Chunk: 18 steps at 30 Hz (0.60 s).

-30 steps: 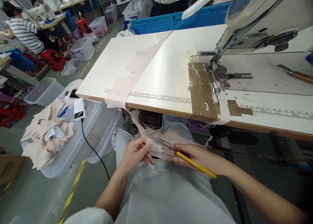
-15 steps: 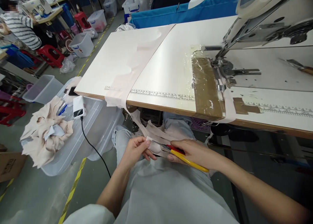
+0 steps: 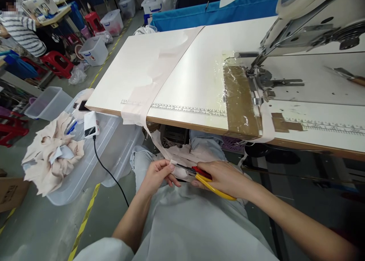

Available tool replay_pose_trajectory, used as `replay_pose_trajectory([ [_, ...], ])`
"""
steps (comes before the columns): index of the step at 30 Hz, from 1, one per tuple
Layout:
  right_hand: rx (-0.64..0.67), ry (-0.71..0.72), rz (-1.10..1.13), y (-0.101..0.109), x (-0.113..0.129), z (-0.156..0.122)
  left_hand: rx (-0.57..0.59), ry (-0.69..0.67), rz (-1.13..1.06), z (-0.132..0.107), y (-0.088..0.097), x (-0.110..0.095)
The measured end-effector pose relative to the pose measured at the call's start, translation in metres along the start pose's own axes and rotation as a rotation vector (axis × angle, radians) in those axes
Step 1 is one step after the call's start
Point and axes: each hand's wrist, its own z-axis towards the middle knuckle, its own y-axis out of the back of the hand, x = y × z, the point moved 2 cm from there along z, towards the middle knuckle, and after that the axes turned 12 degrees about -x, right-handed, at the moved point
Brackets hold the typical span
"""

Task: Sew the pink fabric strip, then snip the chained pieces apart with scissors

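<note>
Over my lap, my left hand [image 3: 159,173] pinches the pale pink fabric strip [image 3: 162,150] between thumb and fingers. My right hand [image 3: 218,177] is wrapped round scissors [image 3: 218,192] with yellow and red handles. Their blades point left, and the tips reach the fabric right beside my left fingertips. How far the blades are apart is hard to make out. From my hands the strip runs up to a length of pale pink fabric [image 3: 154,82] that lies across the white table and hangs over its front edge. More pink fabric lies bunched on my knees.
A sewing machine [image 3: 308,29] stands on the white table [image 3: 194,90] at right, with a fabric strip at its needle area. Left, a plastic box [image 3: 82,177] bears pink fabric pieces [image 3: 54,154] and a white cabled device [image 3: 91,124]. A person [image 3: 23,29] sits further back.
The scissors have moved left with my right hand, and their blades now reach closer to my left fingertips. My left hand keeps its pinch on the strip.
</note>
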Motion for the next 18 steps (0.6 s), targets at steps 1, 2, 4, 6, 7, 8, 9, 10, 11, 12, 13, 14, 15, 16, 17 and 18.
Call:
replay_pose_trajectory([
  [1, -0.017, 0.012, -0.007, 0.000, 0.001, 0.001, 0.003, 0.000, -0.001, 0.000, 0.000, 0.000],
  [2, -0.031, 0.018, -0.007, 0.001, 0.002, 0.002, 0.007, 0.002, -0.002, 0.000, 0.000, 0.000],
  [4, -0.034, 0.006, 0.016, 0.000, 0.001, 0.004, 0.018, 0.004, -0.002, 0.000, 0.000, -0.001],
  [6, -0.011, -0.021, 0.046, -0.002, -0.001, 0.005, 0.026, 0.004, 0.001, 0.000, 0.000, -0.001],
  [7, -0.011, -0.033, 0.065, -0.003, -0.002, 0.005, 0.029, 0.004, 0.006, 0.001, -0.001, -0.001],
  [8, -0.026, -0.043, 0.093, -0.005, -0.003, 0.005, 0.033, 0.003, 0.011, 0.001, -0.002, 0.001],
  [9, -0.053, -0.045, 0.136, -0.006, -0.003, 0.006, 0.039, 0.000, 0.018, 0.002, -0.004, 0.002],
  [10, -0.096, -0.042, 0.204, -0.008, -0.002, 0.006, 0.057, 0.001, 0.026, 0.002, -0.007, 0.004],
  [11, -0.148, -0.037, 0.292, -0.009, 0.000, 0.007, 0.091, 0.006, 0.038, 0.002, -0.011, 0.005],
  [12, -0.203, -0.031, 0.382, -0.010, 0.002, 0.008, 0.141, 0.012, 0.060, 0.001, -0.015, 0.004],
  [13, -0.250, -0.021, 0.458, -0.012, 0.004, 0.009, 0.200, 0.010, 0.105, 0.001, -0.019, 0.000],
  [14, -0.292, -0.013, 0.513, -0.012, 0.007, 0.009, 0.247, -0.019, 0.183, 0.001, -0.021, -0.008],
  [15, -0.333, -0.010, 0.540, -0.012, 0.009, 0.007, 0.262, -0.087, 0.299, 0.001, -0.022, -0.021],
  [16, -0.373, -0.011, 0.542, -0.011, 0.010, 0.005, 0.230, -0.197, 0.450, 0.004, -0.021, -0.038],
  [17, -0.415, -0.016, 0.529, -0.009, 0.011, 0.001, 0.141, -0.350, 0.630, 0.007, -0.018, -0.061],
  [18, -0.466, -0.027, 0.514, -0.005, 0.011, -0.005, 0.000, -0.530, 0.820, 0.012, -0.015, -0.086],
])
